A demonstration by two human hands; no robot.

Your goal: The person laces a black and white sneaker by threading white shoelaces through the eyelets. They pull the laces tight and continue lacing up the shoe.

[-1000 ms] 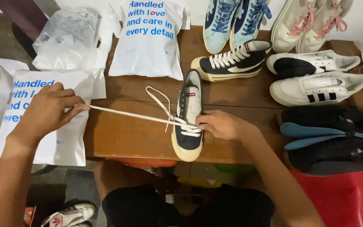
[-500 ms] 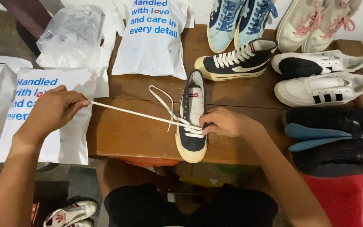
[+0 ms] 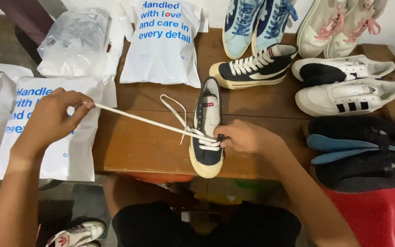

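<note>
Barely anything's shifted since a moment ago: the left hand (image 3: 51, 120) is still clenched on the white flat shoelace (image 3: 147, 121), pulled taut out to the side, and the right hand (image 3: 248, 136) still pinches the navy canvas low-top sneaker (image 3: 206, 130) lying mid brown wooden worktop (image 3: 147, 151). Looks like mid-lacing, lower eyelets done; next I'd guess the lace end needs feeding through a higher eyelet. White plastic mailer bags (image 3: 163, 43) lie flat, contents hidden; a clear plastic bag (image 3: 76, 41) looks crumpled.
</note>
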